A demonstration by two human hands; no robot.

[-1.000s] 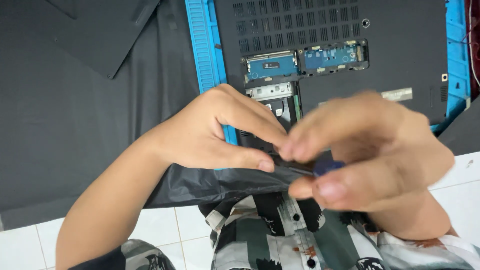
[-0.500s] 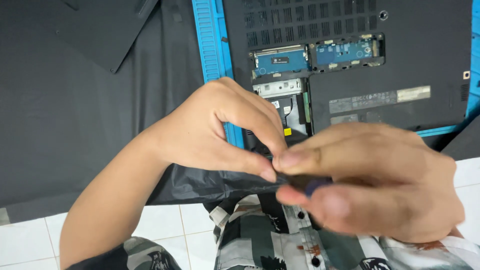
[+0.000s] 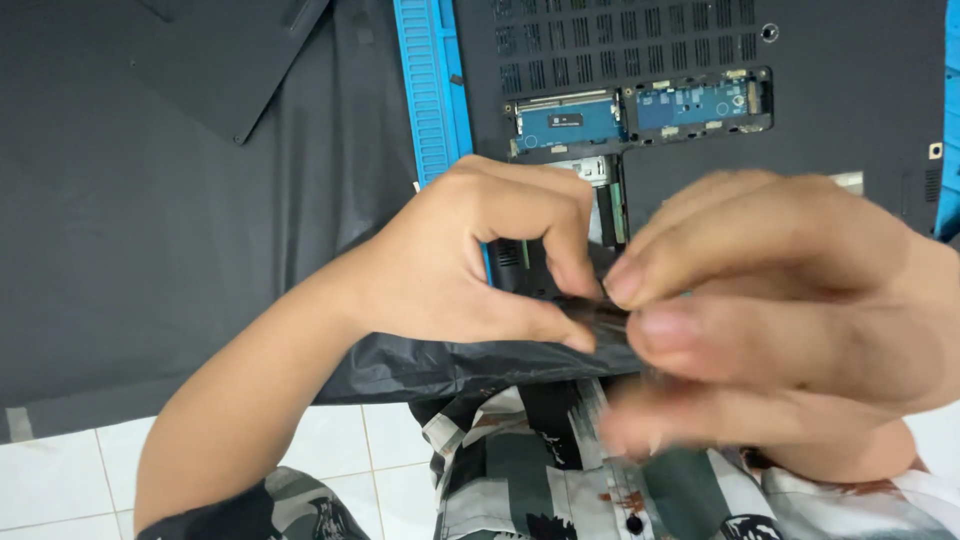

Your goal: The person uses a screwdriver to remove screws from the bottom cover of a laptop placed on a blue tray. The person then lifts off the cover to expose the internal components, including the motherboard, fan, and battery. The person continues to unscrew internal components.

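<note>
My left hand (image 3: 470, 260) and my right hand (image 3: 800, 300) meet close to the camera, fingertips pinched together on a small dark thin piece (image 3: 603, 312). The left thumb and forefinger grip its left end. The right thumb and fingers grip its right end. The right hand is blurred and hides most of the piece, so its shape is unclear. Behind the hands lies an upturned black laptop (image 3: 830, 50) with its bottom bays uncovered, showing two blue circuit boards (image 3: 565, 125) (image 3: 695, 105).
The laptop rests on a blue ribbed mat (image 3: 430, 90) over a black sheet (image 3: 150, 250). A loose black panel (image 3: 230, 50) lies at the top left. White floor tiles (image 3: 60, 480) and my patterned shirt (image 3: 530, 470) show below the sheet's edge.
Both hands have risen closer to the camera and look larger. The blue tip seen in the right hand earlier is hidden now. The pinch on the dark piece holds.
</note>
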